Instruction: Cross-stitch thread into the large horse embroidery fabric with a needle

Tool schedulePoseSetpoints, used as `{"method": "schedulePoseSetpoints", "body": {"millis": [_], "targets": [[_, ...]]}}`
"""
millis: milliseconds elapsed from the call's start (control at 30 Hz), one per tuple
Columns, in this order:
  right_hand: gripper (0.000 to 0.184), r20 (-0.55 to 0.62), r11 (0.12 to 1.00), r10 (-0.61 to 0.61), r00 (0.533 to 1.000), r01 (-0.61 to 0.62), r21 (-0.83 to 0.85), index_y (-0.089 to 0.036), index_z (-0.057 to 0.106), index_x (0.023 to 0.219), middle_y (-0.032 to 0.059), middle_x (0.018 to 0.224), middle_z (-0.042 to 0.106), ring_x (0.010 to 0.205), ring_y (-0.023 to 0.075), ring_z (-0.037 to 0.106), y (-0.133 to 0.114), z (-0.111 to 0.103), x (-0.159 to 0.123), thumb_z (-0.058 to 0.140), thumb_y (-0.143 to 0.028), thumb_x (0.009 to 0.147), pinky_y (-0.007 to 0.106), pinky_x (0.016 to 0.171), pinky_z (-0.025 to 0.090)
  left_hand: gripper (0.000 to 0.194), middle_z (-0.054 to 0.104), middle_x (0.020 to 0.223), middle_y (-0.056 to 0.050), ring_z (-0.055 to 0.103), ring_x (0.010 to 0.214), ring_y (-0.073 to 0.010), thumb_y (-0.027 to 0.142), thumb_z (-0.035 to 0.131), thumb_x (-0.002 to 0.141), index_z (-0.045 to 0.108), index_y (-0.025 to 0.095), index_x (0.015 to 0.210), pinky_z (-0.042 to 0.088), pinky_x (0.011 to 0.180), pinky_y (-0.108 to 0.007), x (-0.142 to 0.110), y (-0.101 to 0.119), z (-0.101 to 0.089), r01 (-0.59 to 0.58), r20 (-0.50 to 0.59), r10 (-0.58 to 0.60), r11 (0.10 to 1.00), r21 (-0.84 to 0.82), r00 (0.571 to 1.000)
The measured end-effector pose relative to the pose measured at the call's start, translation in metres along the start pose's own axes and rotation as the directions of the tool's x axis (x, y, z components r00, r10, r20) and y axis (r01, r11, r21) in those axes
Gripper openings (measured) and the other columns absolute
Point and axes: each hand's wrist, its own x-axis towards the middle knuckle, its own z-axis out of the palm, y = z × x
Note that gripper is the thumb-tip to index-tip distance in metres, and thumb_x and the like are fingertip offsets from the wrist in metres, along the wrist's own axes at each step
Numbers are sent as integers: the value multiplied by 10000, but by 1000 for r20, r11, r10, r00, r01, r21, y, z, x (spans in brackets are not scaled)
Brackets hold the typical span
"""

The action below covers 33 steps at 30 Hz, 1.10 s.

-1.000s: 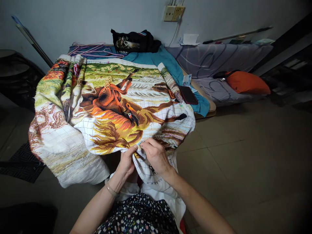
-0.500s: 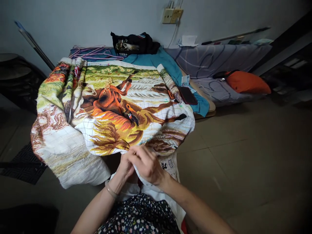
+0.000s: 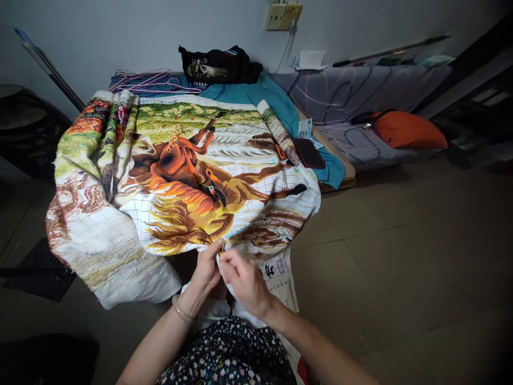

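A large cross-stitch cloth with orange and brown horses lies spread over a low table and hangs down toward my lap. My left hand pinches the cloth's near edge from below, thumb on top. My right hand sits just to its right, fingers pinched together at the same edge, with a thin thread or needle I cannot make out between them. A rolled end of the cloth rests at the far right of the table.
A dark phone lies on teal fabric beside the roll. A black bag and pink hangers sit at the back. An orange cushion rests on a grey bed to the right. Tiled floor lies right of me.
My right hand drew back from the cloth's edge toward my lap and slightly left, then settled pinched just below the edge. My left hand kept its grip on the cloth.
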Motion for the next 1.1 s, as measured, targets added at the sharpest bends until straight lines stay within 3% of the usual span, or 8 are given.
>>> {"method": "schedulePoseSetpoints", "body": {"millis": [67, 133, 433, 833, 1100], "targets": [[184, -89, 984, 176, 980, -177, -5, -185, 619, 923, -16, 589, 602, 498, 113, 550, 8, -9, 8, 437, -196, 904, 208, 493, 407, 205, 667, 667, 5, 632, 673, -142, 209, 794, 590, 659, 151, 732, 481, 729, -268, 0, 0, 1, -1, 18, 1, 1000, -8, 1000], [206, -104, 975, 222, 969, -224, -4, -176, 657, 932, 12, 656, 652, 554, 124, 590, 14, -16, 14, 458, -194, 884, 210, 532, 438, 224, 686, 689, -6, 641, 675, -151, 207, 794, 586, 673, 145, 765, 486, 728, -279, 0, -1, 1, 6, 30, -6, 1000, -11, 1000], [242, -101, 963, 267, 958, -269, -7, -165, 726, 917, 53, 756, 721, 600, 132, 630, 18, -14, 19, 498, -187, 839, 188, 522, 448, 300, 711, 725, -21, 662, 719, -169, 171, 799, 551, 683, 142, 825, 496, 749, -290, 1, 0, 2, 2, 24, -2, 1000, -8, 1000], [218, -89, 953, 297, 951, -301, -40, -160, 702, 769, 25, 606, 660, 462, 97, 519, 13, -13, 24, 488, -161, 808, 181, 457, 376, 303, 703, 710, -29, 674, 758, -201, 189, 799, 560, 676, 136, 832, 495, 768, -316, 0, 1, 3, -2, 16, 2, 1000, -1, 1000], [161, -105, 945, 318, 942, -324, -48, -160, 651, 791, -9, 516, 589, 409, 86, 459, 17, -7, 23, 498, -202, 817, 181, 420, 330, 224, 703, 717, -29, 643, 652, -147, 185, 791, 579, 667, 125, 755, 497, 716, -286, 1, 0, 3, 0, 8, 0, 1000, -30, 1000]]}}
